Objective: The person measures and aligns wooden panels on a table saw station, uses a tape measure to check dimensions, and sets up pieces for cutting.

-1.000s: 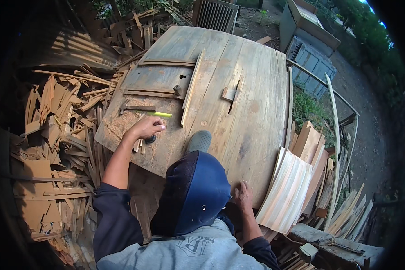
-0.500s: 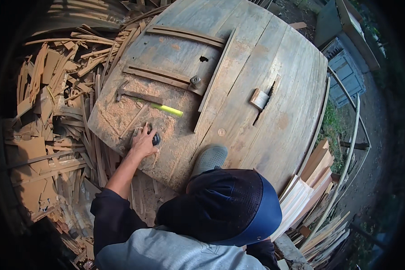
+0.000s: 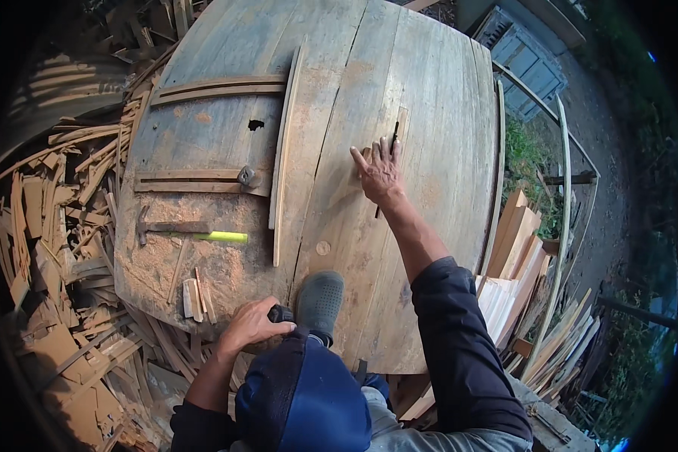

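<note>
My left hand [image 3: 252, 325] is closed on a dark rounded object [image 3: 281, 313] by the near edge of the wooden tabletop [image 3: 444, 173]; its kind cannot be made out. My right hand [image 3: 382, 177] reaches far over the planks with fingers spread. It covers most of a small wooden block [image 3: 366, 154] beside a narrow dark slot [image 3: 396, 129]. Whether the fingers touch the block is unclear. To the left, a hammer [image 3: 177, 227] lies in sawdust, with a yellow-green grip [image 3: 227, 236] against it. Small wood strips [image 3: 195, 300] rest near the left hand.
Wooden rails [image 3: 192, 181] and a long batten [image 3: 286, 151] lie on the tabletop; a metal piece [image 3: 248, 178] sits at one rail's end. My foot in a grey clog [image 3: 320, 301] is on the planks. Scrap wood [image 3: 75, 264] is heaped left, and boards [image 3: 508, 279] are stacked right.
My right hand has come into view and reached over the wooden block. My left hand has moved toward the clog with the dark object, uncovering small wood strips. The view has shifted.
</note>
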The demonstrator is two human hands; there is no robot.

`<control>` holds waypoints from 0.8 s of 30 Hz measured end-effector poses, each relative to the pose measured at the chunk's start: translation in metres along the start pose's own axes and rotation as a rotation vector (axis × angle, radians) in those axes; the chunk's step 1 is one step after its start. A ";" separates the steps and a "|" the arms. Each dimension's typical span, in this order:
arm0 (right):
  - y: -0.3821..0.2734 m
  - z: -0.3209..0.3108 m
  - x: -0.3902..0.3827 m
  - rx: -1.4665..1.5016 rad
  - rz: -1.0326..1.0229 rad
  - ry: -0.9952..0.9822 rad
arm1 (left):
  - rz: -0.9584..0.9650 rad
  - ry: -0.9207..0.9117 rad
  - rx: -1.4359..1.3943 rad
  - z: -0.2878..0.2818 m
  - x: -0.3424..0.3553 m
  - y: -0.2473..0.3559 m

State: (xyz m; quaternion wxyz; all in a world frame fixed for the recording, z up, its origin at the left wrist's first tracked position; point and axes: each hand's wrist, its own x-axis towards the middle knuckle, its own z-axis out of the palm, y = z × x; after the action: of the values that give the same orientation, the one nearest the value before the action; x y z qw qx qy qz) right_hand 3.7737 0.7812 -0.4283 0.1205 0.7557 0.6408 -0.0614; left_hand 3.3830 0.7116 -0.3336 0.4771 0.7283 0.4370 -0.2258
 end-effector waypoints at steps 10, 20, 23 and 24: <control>-0.056 0.022 -0.220 0.600 -0.029 -0.161 | 0.284 -0.416 -1.169 0.007 0.056 0.017; -0.059 0.031 -0.566 0.838 0.136 -1.124 | 0.412 -0.301 -0.300 0.039 0.085 0.091; -0.042 0.030 -0.471 1.800 0.874 -0.145 | 0.768 -0.215 0.064 0.069 0.082 0.133; -0.040 0.028 -0.432 2.251 0.812 -0.020 | 0.865 -0.181 0.134 0.079 0.080 0.146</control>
State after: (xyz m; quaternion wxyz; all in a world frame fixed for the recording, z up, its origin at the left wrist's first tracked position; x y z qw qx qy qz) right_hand 3.6622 0.3676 -0.3521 -0.5932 0.5835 -0.0592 -0.5515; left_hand 3.5559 0.6512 -0.3550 0.5158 0.8507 0.0333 -0.0960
